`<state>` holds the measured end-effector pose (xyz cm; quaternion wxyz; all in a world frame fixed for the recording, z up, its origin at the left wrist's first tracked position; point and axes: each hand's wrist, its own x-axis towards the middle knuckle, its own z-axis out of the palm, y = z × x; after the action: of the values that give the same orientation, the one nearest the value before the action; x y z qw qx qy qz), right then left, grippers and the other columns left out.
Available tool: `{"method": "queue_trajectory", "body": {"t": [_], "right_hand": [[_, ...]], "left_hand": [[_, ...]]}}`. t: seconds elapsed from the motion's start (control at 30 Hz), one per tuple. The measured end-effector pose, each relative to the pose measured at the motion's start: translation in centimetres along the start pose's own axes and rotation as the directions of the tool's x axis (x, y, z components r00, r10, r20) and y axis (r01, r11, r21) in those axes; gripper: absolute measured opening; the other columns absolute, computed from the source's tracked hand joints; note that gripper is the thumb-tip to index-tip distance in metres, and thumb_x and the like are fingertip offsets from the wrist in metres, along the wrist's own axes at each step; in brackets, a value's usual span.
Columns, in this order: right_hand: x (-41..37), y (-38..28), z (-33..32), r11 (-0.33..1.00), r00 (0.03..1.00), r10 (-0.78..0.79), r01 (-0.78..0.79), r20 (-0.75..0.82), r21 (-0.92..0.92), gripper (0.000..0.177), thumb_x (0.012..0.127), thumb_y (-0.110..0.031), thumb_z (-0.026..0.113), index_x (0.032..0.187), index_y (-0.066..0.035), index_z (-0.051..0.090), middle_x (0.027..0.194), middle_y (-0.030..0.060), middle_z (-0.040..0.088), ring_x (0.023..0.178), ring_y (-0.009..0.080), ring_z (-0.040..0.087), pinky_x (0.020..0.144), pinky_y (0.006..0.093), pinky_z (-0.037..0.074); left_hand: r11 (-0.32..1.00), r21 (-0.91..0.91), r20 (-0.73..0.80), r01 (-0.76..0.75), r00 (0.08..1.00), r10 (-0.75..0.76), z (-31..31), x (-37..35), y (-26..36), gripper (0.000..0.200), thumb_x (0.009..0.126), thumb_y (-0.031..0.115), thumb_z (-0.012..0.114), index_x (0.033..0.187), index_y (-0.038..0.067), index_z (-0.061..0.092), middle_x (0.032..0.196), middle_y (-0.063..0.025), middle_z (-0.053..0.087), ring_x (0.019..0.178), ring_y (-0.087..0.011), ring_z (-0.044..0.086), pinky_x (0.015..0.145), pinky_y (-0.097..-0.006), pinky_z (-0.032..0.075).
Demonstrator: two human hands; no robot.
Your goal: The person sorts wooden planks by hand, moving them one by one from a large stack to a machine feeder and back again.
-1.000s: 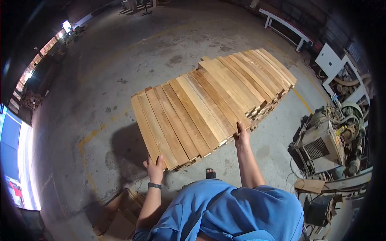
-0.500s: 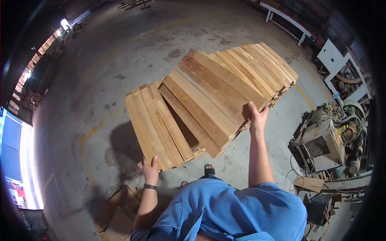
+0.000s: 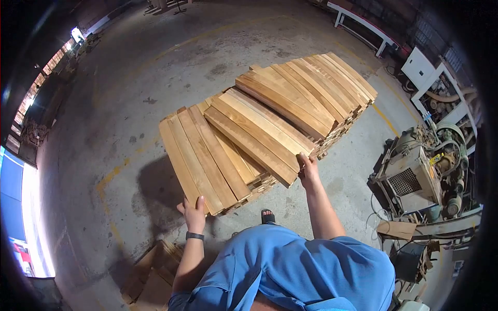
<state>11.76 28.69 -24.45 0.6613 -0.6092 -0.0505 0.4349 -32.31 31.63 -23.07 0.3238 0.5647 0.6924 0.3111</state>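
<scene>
Wooden planks (image 3: 199, 155) lie side by side on a long stack in front of me. My left hand (image 3: 194, 211) grips the near left corner of these planks, thumb on top and fingers at the side. A second group of planks (image 3: 259, 137) sits raised and slanted in the middle, its near right end in my right hand (image 3: 308, 171), thumb on top. Farther right, more planks (image 3: 321, 85) cover the stack, with layered ends showing below them. A dark gap separates the middle group from the right one.
Cardboard and wood pieces (image 3: 155, 280) lie on the floor at lower left. A machine with a grille (image 3: 407, 181) and hoses stands at right, near a white cabinet (image 3: 418, 68). A white-framed table (image 3: 363, 26) is at the back right.
My right hand has moved left and nearer to me. The middle planks are now apart from the right group, which has spread left. My left hand stays at its corner.
</scene>
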Motion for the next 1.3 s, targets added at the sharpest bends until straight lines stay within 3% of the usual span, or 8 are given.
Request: {"method": "queue_trajectory", "body": {"t": [0.23,0.47,0.53,0.57,0.67,1.03,1.23,1.3], "right_hand": [[-7.0,-3.8,3.1,0.997,0.98,-0.077,0.079,0.186,-0.006,0.051,0.088,-0.025,0.078,0.125,0.003,0.055,0.111,0.0143,0.071,0.095,0.0226,0.072,0.075,0.0381,0.058],[-12.4,-5.7,6.9,0.91,0.919,-0.393,0.395,0.042,-0.124,0.059,0.084,-0.021,0.082,0.123,0.006,0.046,0.109,0.0187,0.066,0.092,0.0233,0.069,0.081,0.0357,0.057],[-13.7,-6.4,7.1,0.879,0.894,-0.445,0.446,0.046,-0.166,0.062,0.083,-0.019,0.082,0.124,0.007,0.044,0.108,0.0186,0.064,0.093,0.0218,0.067,0.083,0.036,0.056],[-14.1,-6.6,6.9,0.862,0.884,-0.464,0.464,0.05,-0.206,0.062,0.082,-0.018,0.082,0.124,0.007,0.044,0.109,0.0189,0.063,0.094,0.0221,0.066,0.083,0.0357,0.055],[-15.2,-7.1,6.5,0.798,0.844,-0.529,0.528,0.081,-0.292,0.066,0.08,-0.017,0.082,0.126,0.008,0.043,0.112,0.0194,0.062,0.099,0.0237,0.064,0.086,0.0353,0.054],[-17.6,-12.5,4.6,0.601,0.678,-0.69,0.732,0.253,-0.321,0.079,0.077,-0.02,0.083,0.138,0.003,0.039,0.125,0.0167,0.054,0.118,0.0245,0.053,0.102,0.0392,0.045],[-16.0,-15.3,3.1,0.648,0.645,-0.743,0.76,0.179,-0.045,0.08,0.081,-0.021,0.083,0.142,0.001,0.035,0.132,0.0128,0.049,0.125,0.0217,0.048,0.109,0.0382,0.038],[-13.2,-15.9,2.6,0.778,0.775,-0.622,0.628,0.109,-0.023,0.078,0.083,-0.019,0.083,0.142,0.001,0.036,0.127,0.0133,0.05,0.115,0.0205,0.054,0.098,0.0344,0.047]], "left_hand": [[0.914,0.319,-0.247,-0.25,0.909,0.335,-0.4,-1.7,2.8,0.085,0.083,0.034,0.08,0.15,0.001,0.039,0.134,-0.0241,0.043,0.122,-0.041,0.045,0.104,-0.0537,0.038],[0.827,-0.158,0.023,-0.539,0.836,0.549,1.7,-4.5,11.1,0.082,0.092,0.032,0.076,0.153,0.001,0.032,0.132,-0.0206,0.053,0.115,-0.0319,0.057,0.098,-0.0459,0.048],[0.728,-0.685,0.336,0.018,0.895,0.295,3.9,-5.0,12.7,0.08,0.095,0.034,0.074,0.154,0.001,0.031,0.138,-0.0199,0.052,0.119,-0.0283,0.057,0.097,-0.0451,0.051],[0.664,-0.633,0.555,0.399,0.831,0.03,1.8,-5.7,17.1,0.071,0.096,0.032,0.072,0.15,0.003,0.037,0.136,-0.0159,0.056,0.119,-0.0258,0.059,0.097,-0.0447,0.053],[0.252,-0.512,0.849,0.821,0.44,0.294,5.7,-2.4,15.9,0.058,0.097,0.027,0.072,0.144,0.006,0.045,0.135,-0.0114,0.058,0.119,-0.0251,0.059,0.099,-0.0468,0.053],[0.105,-0.699,0.689,0.707,0.628,0.362,9.3,-6.1,20.7,0.065,0.094,0.023,0.075,0.149,0.013,0.042,0.145,-0.0032,0.052,0.136,-0.0239,0.047,0.115,-0.0433,0.038],[0.306,-0.825,0.565,0.476,0.719,0.405,10.2,-4.3,26.0,0.064,0.095,0.022,0.074,0.148,0.008,0.041,0.145,-0.0062,0.051,0.134,-0.0228,0.047,0.114,-0.0407,0.037],[0.381,-0.846,0.525,0.373,0.708,0.472,10.9,-2.3,27.7,0.065,0.098,0.024,0.07,0.15,0.004,0.035,0.14,-0.0086,0.052,0.132,-0.0206,0.046,0.112,-0.037,0.038]]}}
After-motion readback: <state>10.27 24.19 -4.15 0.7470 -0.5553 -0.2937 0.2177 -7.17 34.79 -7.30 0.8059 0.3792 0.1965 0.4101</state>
